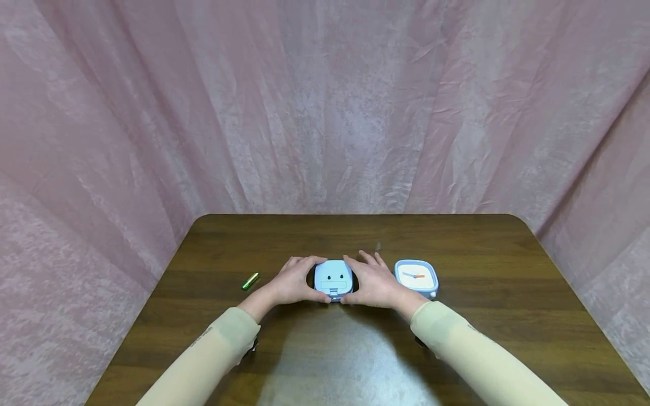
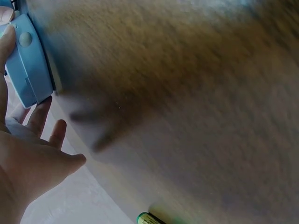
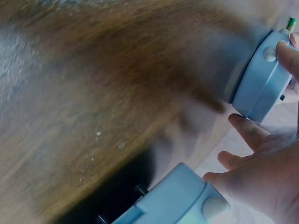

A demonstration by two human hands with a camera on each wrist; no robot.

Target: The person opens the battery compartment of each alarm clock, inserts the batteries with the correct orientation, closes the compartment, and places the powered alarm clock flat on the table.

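Note:
A light-blue, rounded-square clock lies back side up on the table, its two black knobs and a panel with a latch showing. My left hand holds its left side, with the thumb at the near corner and a finger at the far one. On the opposite side, my right hand grips it in the same way. Each wrist view shows the clock's side wall with a round pale button, the left one and the right one. The clock's face is hidden underneath.
Just right of my right hand lies a second blue clock, white dial up; its edge is close in the right wrist view. A green battery lies left of my left hand. Pink curtains hang behind the wooden table.

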